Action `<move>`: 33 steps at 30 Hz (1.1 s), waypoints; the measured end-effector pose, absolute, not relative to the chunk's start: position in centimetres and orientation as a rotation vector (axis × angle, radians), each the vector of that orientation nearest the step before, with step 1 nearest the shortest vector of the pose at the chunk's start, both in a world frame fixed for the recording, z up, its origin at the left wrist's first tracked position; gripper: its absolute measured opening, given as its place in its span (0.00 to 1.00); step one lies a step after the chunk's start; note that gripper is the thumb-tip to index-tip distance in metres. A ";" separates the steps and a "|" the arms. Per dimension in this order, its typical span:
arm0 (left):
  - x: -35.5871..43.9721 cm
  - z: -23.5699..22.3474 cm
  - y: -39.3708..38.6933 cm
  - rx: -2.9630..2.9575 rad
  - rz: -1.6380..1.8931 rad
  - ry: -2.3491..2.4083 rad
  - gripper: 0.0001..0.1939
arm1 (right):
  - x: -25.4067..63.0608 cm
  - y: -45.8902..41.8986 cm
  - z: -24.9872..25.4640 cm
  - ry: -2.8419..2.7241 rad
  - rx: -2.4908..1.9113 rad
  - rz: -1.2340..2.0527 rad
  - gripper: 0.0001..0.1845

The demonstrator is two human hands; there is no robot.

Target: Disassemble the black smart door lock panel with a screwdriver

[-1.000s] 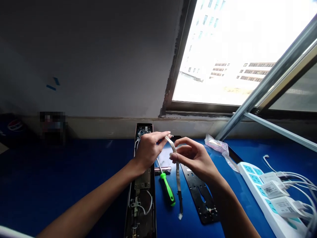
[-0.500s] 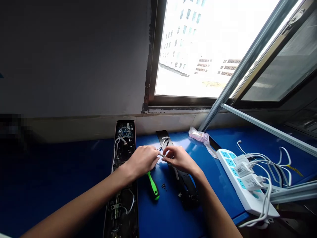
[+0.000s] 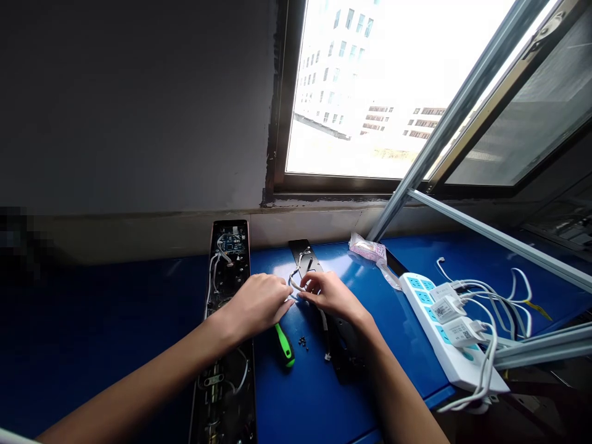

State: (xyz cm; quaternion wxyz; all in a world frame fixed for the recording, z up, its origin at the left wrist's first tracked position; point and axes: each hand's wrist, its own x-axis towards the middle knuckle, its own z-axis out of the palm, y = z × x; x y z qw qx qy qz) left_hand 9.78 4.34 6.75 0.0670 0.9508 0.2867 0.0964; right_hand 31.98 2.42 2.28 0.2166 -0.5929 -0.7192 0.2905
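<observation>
My right hand (image 3: 330,296) pinches a thin white cable (image 3: 294,285) between thumb and fingers, above a long black panel (image 3: 300,248). The cable bends in a loose curve toward my other hand and up to the panel's far part. My left hand (image 3: 261,302) is closed just to the left, with something pale at its fingertips that is too small to name. Under it lies a screwdriver with a green and black handle (image 3: 285,346), its shaft hidden. Several small dark screws (image 3: 303,343) lie beside the handle. A white connector (image 3: 328,356) hangs at the panel's near part.
On the left stands a long open housing (image 3: 252,370) with a circuit board (image 3: 230,243) and wires inside. A white power strip (image 3: 456,364) with plugged-in chargers is at right. A plastic bag (image 3: 369,248) lies near the wall. A metal frame bar (image 3: 456,117) slants across the window.
My hands have moved slightly apart, and the cable between them now shows as a loose curve. A white connector has come into sight below my right hand. The view has shifted a little.
</observation>
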 end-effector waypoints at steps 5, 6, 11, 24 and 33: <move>7.5 7.5 3.9 2.845 0.506 0.729 0.10 | 32.2 2.1 2.9 -1.983 -1.611 0.844 0.12; 6.9 7.8 3.7 2.841 0.543 0.711 0.11 | 32.3 2.1 2.9 -1.988 -1.611 0.844 0.13; 4.8 8.7 3.0 2.850 0.593 0.679 0.13 | 32.3 1.8 4.0 -1.997 -1.621 0.714 0.13; -2.3 10.8 4.1 2.538 0.518 0.887 0.07 | 23.0 -0.7 10.3 -2.338 -1.212 0.527 0.14; -3.2 11.6 4.6 2.541 0.410 0.946 0.09 | 19.1 1.0 8.4 -2.523 -1.164 0.314 0.11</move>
